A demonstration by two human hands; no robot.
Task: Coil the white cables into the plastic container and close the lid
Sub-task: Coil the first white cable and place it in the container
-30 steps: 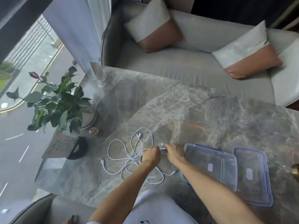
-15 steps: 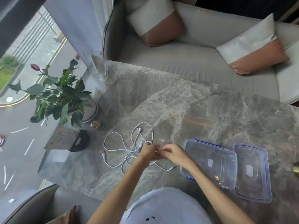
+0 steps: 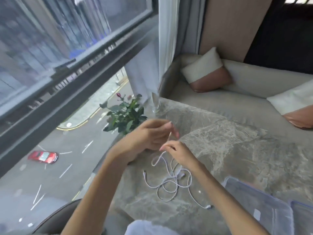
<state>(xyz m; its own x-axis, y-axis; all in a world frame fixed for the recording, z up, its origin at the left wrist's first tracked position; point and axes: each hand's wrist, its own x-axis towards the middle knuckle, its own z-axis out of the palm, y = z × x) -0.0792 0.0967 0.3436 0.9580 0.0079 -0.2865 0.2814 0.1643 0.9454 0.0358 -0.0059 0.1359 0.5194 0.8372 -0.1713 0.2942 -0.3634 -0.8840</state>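
Note:
The white cables (image 3: 169, 182) lie in a loose tangle on the marble table (image 3: 228, 146), and one strand rises from the pile to my hands. My left hand (image 3: 152, 134) is raised above the table with the strand's end pinched at its fingertips. Just below it, my right hand (image 3: 177, 153) pinches the same strand lower down. A clear plastic container (image 3: 257, 206) with a blue-edged rim sits at the lower right. A second clear piece (image 3: 303, 216), likely its lid, is cut off by the frame edge.
A potted rose plant (image 3: 125, 114) and a glass vase (image 3: 155, 104) stand at the table's far left corner by the window. A grey sofa (image 3: 220, 99) with two cushions lies beyond the table. A chair edge (image 3: 55, 217) shows at lower left.
Both hands have lifted off the table, drawing one cable strand up out of the tangle. The camera has tilted up and left, so the window fills more of the view.

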